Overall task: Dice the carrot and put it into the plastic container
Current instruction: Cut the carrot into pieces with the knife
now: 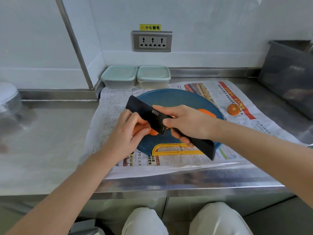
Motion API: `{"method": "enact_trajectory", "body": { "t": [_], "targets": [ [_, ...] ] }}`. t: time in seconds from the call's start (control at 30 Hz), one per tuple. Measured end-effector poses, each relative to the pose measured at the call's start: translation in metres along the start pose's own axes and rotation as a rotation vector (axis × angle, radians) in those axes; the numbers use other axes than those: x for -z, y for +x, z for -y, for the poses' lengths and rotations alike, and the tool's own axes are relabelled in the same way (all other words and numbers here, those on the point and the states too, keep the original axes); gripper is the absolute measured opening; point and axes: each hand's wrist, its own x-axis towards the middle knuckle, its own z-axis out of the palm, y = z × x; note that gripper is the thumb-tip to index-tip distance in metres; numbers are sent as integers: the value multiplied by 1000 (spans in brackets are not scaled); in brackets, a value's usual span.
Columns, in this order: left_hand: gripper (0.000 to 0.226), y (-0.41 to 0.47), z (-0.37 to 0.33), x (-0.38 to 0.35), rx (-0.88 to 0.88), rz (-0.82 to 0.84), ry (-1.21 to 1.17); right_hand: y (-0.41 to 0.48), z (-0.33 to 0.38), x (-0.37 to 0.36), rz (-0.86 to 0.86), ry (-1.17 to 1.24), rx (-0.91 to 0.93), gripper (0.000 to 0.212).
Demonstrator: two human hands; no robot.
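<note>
Grips black knife (144, 110) in right hand (188, 124), pinches carrot piece (153, 132) with left hand (127, 133) at 8 o'clock on blue cutting board (176, 99), lidded plastic containers (153, 77) at 12 o'clock

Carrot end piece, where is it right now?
In the head view, the carrot end piece lies on the newspaper, just right of the blue cutting board.

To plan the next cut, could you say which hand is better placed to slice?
The right hand: it grips the black knife over the orange carrot, which the left hand holds on the round blue cutting board.
</note>
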Motion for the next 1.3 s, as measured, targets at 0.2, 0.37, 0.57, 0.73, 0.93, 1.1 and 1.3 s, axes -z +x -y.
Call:
{"method": "enact_trajectory", "body": {
  "t": [0.2,0.37,0.57,0.73,0.93,1.1,1.3],
  "targets": [
    [14,0,-1,-1,25,10,49,-7,4,11,32,-36,3,56],
    [15,-1,0,-1,22,15,38,-9,4,13,25,-43,-3,56],
    [15,-1,1,-2,37,19,37,-11,4,13,9,-53,-5,56],
    [17,0,1,-2,37,19,27,-11,5,14,1,-49,-10,56],
    [16,0,1,-1,32,10,11,-11,6,12,20,-46,-7,56],
    [16,-1,2,-1,2,15,-18,-11,7,12,26,-51,-2,56],
    [22,0,2,-1,26,27,37,-9,10,11,40,-61,-5,56]
  ]
}}
